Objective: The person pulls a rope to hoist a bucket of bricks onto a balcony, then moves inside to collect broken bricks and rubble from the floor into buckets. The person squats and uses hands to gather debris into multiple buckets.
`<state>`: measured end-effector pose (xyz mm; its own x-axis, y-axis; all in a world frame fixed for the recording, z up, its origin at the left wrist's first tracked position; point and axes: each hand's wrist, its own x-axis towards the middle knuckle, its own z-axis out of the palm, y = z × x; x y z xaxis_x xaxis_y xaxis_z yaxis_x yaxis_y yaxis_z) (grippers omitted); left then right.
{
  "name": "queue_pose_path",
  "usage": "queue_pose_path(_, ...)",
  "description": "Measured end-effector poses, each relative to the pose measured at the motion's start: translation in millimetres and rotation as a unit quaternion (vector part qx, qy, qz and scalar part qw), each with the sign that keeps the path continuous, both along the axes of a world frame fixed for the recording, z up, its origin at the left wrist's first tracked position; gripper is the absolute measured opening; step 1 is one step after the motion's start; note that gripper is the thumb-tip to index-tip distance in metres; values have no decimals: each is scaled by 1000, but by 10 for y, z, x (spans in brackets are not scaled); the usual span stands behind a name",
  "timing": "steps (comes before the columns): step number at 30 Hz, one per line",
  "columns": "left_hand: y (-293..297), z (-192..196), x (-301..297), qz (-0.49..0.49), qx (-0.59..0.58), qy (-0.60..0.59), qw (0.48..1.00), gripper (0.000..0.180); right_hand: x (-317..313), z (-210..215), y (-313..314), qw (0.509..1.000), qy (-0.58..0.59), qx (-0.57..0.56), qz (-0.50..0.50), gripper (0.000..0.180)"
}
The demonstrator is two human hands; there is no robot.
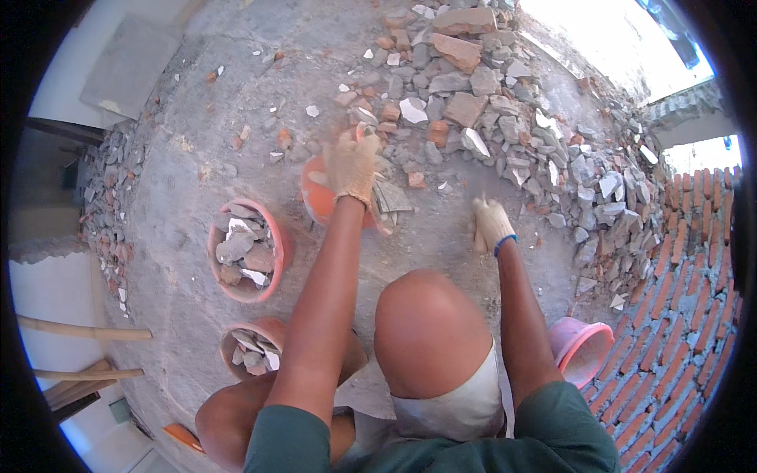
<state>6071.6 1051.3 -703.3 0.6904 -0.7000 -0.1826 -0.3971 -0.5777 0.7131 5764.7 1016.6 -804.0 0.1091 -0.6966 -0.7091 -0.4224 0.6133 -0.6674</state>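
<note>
My left hand, in a pale work glove, is closed on the far rim of a tipped orange bucket. Flat grey pieces show at the bucket's right side; my wrist covers part of its mouth. To the right, my right hand, in a pale glove with a blue cuff, is low over the dusty ground beside the rubble heap. Its fingers are curled, and a dark smear lies just beyond them, too blurred to name.
Two buckets of broken pieces, one pink-orange and one nearer, stand at left. A pink bucket is at my right, by a brick surface. More rubble lines the left wall; wooden poles jut in at lower left.
</note>
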Motion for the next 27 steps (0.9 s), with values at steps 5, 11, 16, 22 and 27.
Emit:
queue_pose_path(5, -91, -342, 205, -120, -20, -77, 990, 39, -24, -308, -493, 928, 162, -229, 246, 38)
queue_pose_path(11, -88, -8, -39, -115, 25, -59, 991, 38, 476, 83, -33, 851, 187, -319, 373, 33)
queue_pose_path(16, 74, -369, 665, -323, -7, -201, 925, 29, 1066, 558, 653, 847, 81, -369, 373, 41)
queue_pose_path(22, 152, -329, 568, -302, -28, -117, 946, 29, -20, 497, 651, 971, 166, -122, 118, 35)
queue_pose_path(27, -22, -20, 91, -287, 1, -129, 949, 39, -653, -87, 567, 878, 249, -302, 277, 28)
